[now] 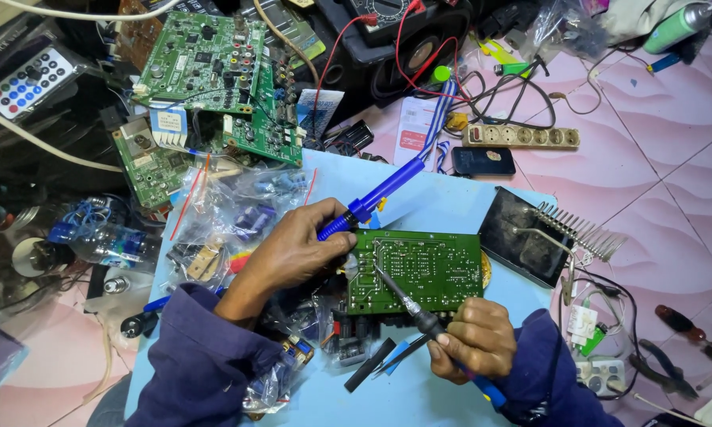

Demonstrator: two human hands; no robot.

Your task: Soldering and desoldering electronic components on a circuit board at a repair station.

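In the head view, a pale blue surface [443, 198] is sitting on a floor of pink, wavy-patterned tiles [657, 119], crowded round with loose green boards, cables and bags of parts. The left hand [297, 249] is gripping a blue plastic desoldering pump [372, 202] — its fingers [334, 241] are wrapped tight round the lower barrel, and the pump is slanting up and away from them. Just right of those fingers a green circuit board [419, 273] is lying solder side up, flat and rectangular, its near left edge touching the hand. The right hand [475, 336] is closed round a soldering iron [407, 300], fingers pinching the dark grip; the thin metal shaft is running up-left from them, its tip resting on the board. Beyond the right hand, a dark pad with a finned metal heatsink [581, 229] is lying. Clear bags of small capacitors [245, 205] are piled left of the left hand.
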